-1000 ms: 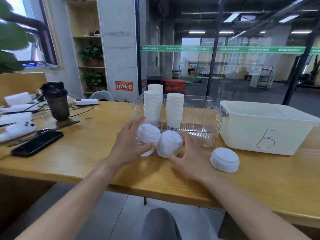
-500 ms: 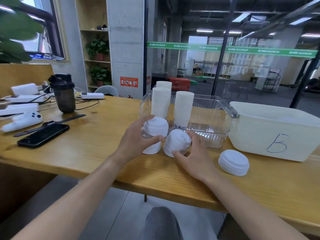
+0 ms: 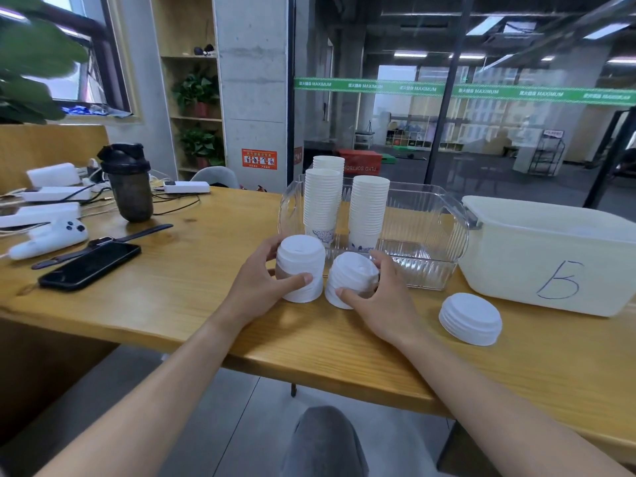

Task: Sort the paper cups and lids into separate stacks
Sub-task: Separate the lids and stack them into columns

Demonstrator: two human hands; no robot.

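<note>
White lid stacks, light, thin, apt to slide apart: left hand (image 3: 256,287) wraps left stack (image 3: 300,268), right hand (image 3: 382,299) wraps right stack (image 3: 351,278). Grip low on sides. Third stack (image 3: 470,318) at 3 o'clock; cups (image 3: 367,210) at 12, in clear bin (image 3: 444,242).

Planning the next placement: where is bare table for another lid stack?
Free: between the right hand and the loose lid stack; also between the phone and left hand. Crowded: around the clear bin.
</note>
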